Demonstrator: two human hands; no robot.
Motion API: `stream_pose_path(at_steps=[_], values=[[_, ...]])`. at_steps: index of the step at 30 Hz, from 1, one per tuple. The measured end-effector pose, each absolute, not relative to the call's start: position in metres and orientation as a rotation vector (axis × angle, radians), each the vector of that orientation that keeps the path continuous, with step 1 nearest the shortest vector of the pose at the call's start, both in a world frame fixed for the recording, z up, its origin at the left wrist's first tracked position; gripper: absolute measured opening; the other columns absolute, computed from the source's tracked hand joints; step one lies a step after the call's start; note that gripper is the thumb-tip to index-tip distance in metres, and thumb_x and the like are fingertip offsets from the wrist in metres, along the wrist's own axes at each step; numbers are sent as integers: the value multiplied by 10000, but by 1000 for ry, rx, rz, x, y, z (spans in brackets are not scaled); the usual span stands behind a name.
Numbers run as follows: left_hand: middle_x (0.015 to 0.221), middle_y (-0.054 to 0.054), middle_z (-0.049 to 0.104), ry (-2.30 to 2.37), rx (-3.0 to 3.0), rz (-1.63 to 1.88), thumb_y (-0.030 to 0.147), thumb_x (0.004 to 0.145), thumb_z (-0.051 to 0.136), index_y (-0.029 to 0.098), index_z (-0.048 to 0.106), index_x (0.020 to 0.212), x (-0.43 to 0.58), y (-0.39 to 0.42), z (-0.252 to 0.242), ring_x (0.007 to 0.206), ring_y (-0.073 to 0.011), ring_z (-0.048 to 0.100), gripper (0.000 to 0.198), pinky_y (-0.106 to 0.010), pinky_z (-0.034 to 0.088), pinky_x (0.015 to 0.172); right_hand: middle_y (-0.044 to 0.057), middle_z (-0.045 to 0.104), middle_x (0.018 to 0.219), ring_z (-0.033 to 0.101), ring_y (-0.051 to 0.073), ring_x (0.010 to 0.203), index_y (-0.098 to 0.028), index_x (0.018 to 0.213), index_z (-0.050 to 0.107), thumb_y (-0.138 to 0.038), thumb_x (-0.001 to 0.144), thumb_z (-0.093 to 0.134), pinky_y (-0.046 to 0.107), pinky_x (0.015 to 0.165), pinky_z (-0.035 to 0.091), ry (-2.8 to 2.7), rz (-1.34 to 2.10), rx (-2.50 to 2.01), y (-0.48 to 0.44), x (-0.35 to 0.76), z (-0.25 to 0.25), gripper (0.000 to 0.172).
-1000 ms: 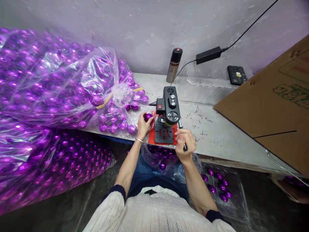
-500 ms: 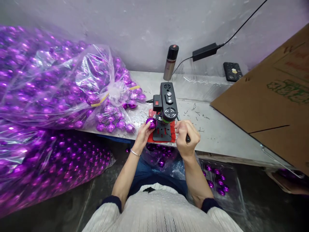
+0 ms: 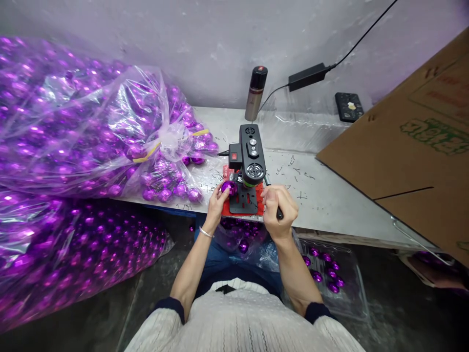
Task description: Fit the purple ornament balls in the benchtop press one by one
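A shiny purple bauble (image 3: pixel 229 187) is pinched in the fingers of my left hand (image 3: pixel 216 205), at the left side of a small black bench press (image 3: pixel 252 154). The press has a red switch and round vents on top, and its dark slotted base (image 3: pixel 243 205) stands on a red mat (image 3: pixel 261 208). My right hand (image 3: pixel 279 210) is wrapped round the black-gripped lever (image 3: pixel 280 214) on the right of the press. Part of the bauble's far side is hidden by the press.
Clear bags of purple baubles (image 3: pixel 73 112) fill the left. Behind the press stand a spray can (image 3: pixel 255 94), a power adapter (image 3: pixel 307 77) and a phone (image 3: pixel 349 106). A cardboard box (image 3: pixel 414 146) leans in from the right. Below it lies a clear tray (image 3: pixel 357 278) with baubles.
The view has shifted slightly, moving the bench and press a little left. My left hand has turned the bauble somewhat; my right hand keeps its grip on the lever.
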State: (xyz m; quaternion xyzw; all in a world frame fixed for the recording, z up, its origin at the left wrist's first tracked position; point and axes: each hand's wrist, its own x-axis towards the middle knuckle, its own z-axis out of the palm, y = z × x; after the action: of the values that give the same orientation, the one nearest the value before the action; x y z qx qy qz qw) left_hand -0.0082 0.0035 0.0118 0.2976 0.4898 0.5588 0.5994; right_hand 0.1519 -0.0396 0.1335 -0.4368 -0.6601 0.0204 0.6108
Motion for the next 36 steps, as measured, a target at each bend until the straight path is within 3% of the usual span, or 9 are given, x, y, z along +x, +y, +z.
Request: stream_pose_path(at_steps=[9,18,25,36], values=[[1239,-74,771,1139,698,1219,525,797,816,220,747,1205,-13,2,9,1135,-237,724,515,-339,575,955,-9,591,687,595,134,661,-231,716,520,-124,992,482,298,626,460,-1501,106,-998,-37,152,137,298],[1230,-100,766,1315,1337,1138,459,842,804,205,670,1314,-3,-2,8,1136,-273,734,552,-436,573,1052,-5,602,695,599,136,662,-231,725,533,-109,980,474,293,613,466,-1524,60,-981,-37,153,138,288],[1341,-156,704,1269,1880,1082,482,919,738,203,623,1367,-3,2,12,1270,-316,672,541,-501,544,1106,-1,626,706,605,140,663,-229,743,558,-111,980,474,295,619,465,-1541,32,-986,-38,153,138,278],[1314,-148,705,1300,1857,1041,512,885,763,218,655,1330,-2,0,11,1252,-327,666,544,-492,519,1110,5,644,719,616,143,664,-228,744,558,-101,965,486,295,608,470,-1564,24,-991,-39,155,133,265]])
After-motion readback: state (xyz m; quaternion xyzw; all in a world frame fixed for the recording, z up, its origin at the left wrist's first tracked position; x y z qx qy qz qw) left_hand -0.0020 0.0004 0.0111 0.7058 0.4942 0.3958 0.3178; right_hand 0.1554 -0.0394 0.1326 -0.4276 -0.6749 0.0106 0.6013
